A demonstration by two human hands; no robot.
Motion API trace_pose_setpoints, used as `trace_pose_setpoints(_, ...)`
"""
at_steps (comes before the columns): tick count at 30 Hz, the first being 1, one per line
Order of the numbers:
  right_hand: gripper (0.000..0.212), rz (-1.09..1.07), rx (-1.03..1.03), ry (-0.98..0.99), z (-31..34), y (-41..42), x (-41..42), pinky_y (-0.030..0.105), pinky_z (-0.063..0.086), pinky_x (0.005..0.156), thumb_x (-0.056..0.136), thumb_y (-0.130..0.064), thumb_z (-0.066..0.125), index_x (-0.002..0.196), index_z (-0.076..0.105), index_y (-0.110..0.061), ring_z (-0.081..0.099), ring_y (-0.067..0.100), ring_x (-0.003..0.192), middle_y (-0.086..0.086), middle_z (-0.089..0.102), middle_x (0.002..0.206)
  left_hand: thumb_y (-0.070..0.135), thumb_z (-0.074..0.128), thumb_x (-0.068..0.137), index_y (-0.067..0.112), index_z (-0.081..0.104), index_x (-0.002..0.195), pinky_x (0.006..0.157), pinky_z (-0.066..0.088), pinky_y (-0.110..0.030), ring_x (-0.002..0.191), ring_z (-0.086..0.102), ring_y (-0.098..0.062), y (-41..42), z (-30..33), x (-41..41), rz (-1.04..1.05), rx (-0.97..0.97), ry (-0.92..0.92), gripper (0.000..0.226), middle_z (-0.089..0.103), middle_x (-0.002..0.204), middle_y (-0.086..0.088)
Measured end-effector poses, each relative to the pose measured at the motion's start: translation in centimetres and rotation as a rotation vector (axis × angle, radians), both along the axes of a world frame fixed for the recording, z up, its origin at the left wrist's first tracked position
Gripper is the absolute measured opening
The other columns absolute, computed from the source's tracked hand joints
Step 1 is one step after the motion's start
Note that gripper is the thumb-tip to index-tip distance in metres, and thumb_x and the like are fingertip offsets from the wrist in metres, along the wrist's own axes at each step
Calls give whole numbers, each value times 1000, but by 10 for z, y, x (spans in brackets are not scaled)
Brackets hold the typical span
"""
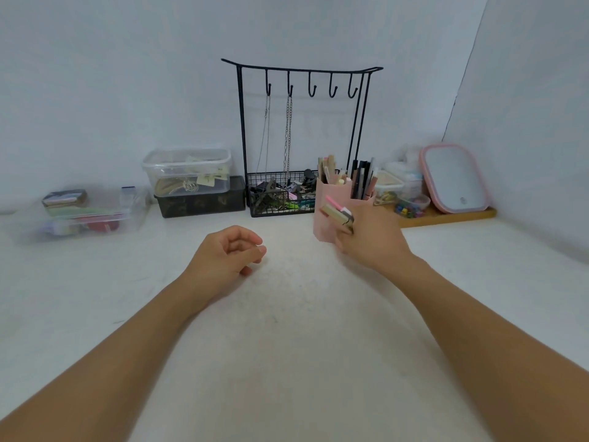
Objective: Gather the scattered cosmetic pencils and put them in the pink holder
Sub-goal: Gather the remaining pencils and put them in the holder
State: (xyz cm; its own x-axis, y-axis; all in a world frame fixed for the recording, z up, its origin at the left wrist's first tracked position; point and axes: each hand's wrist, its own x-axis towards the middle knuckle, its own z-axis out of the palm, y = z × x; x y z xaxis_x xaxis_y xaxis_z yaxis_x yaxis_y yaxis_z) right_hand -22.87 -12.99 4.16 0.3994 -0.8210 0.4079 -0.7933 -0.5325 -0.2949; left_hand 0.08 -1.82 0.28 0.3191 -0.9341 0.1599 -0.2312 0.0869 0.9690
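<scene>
White tabletop (293, 314) against a pale wall carries the work area. Left hand (226, 253) rests on the surface, forearm extended, fingers loosely curled, holding nothing. Right hand (371, 237) is raised in front of the pink holder (331, 193), fingers wrapped around a small bundle of cosmetic pencils (338, 213) angled up-left. The holder stands upright beside the black wire rack (287, 135), already filled with pencils.
</scene>
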Motion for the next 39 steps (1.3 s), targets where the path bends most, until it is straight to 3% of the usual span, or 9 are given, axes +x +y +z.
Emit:
trace_pose_setpoints(4, 30, 90, 28, -24, -2, 16, 17, 28, 31, 49, 91, -25, 59, 65, 44, -27, 48, 14, 56, -6, 47, 62, 8, 76, 88, 10, 69, 108, 67, 57, -26, 87, 67, -20, -2, -1, 1, 20, -39, 32, 22, 71, 99, -11)
trace_pose_setpoints(8, 25, 261, 135, -209, -1, 46, 34, 30, 40, 49, 91, -26, 64, 66, 59, -25, 55, 12, 53, -5, 57, 57, 34, 84, 81, 28, 48, 147, 101, 53, -42, 122, 60, -17, -6, -4, 8, 76, -47, -59, 75, 57, 139, 3)
trace_pose_setpoints(10, 22, 300, 267, -387, 6, 59, 40, 38, 52, 55, 89, -23, 68, 68, 65, -19, 62, 17, 56, -1, 64, 61, 50, 85, 72, 34, 40, 152, 102, 53, -46, 128, 58, -19, -5, -3, 9, 26, -37, -52, 93, 54, 145, 7)
trace_pose_setpoints(13, 22, 310, 424, -800, 31, 62, 44, 28, 55, 55, 91, -23, 71, 77, 70, -7, 61, 12, 50, 2, 68, 60, 46, 80, 77, 29, 47, 145, 93, 59, -46, 122, 63, -24, -5, -4, 6, -20, -59, -25, 78, 62, 137, 5)
trace_pose_setpoints(16, 27, 376, 686, -1265, 51, 51, 51, 33, 55, 63, 93, -26, 71, 74, 64, -8, 57, 16, 51, 6, 64, 65, 33, 73, 92, 25, 46, 145, 92, 60, -41, 120, 63, -22, -7, -5, 7, -7, -43, -76, 60, 62, 136, 5)
trace_pose_setpoints(18, 29, 393, 763, -1402, 52, 43, 61, 35, 54, 63, 92, -26, 71, 71, 60, -9, 56, 16, 51, 6, 60, 64, 30, 71, 94, 26, 46, 146, 93, 60, -43, 121, 62, -22, -9, -6, 9, -13, -33, -76, 58, 62, 137, 4)
trace_pose_setpoints(26, 26, 288, 553, -1215, 22, 36, 80, 48, 63, 74, 92, -26, 72, 71, 68, -10, 63, 22, 58, 6, 66, 63, 29, 72, 93, 24, 49, 145, 93, 60, -49, 122, 63, -26, -11, -8, 13, -39, -66, -25, 57, 64, 136, 0)
trace_pose_setpoints(34, 18, 327, 740, -1160, 22, 36, 93, 39, 60, 79, 88, -20, 73, 77, 69, -7, 64, 20, 66, 6, 66, 67, 27, 72, 94, 28, 55, 139, 88, 58, -30, 117, 64, -15, -9, -9, 17, 33, -123, -84, 48, 66, 131, 10)
trace_pose_setpoints(39, 23, 337, 527, -1003, 13, 39, 97, 30, 62, 72, 89, -27, 74, 88, 73, -5, 68, 12, 62, 2, 71, 68, 19, 79, 86, 31, 51, 138, 71, 52, -9, 111, 63, -5, -7, -5, 14, 31, -110, -107, 61, 63, 127, 16)
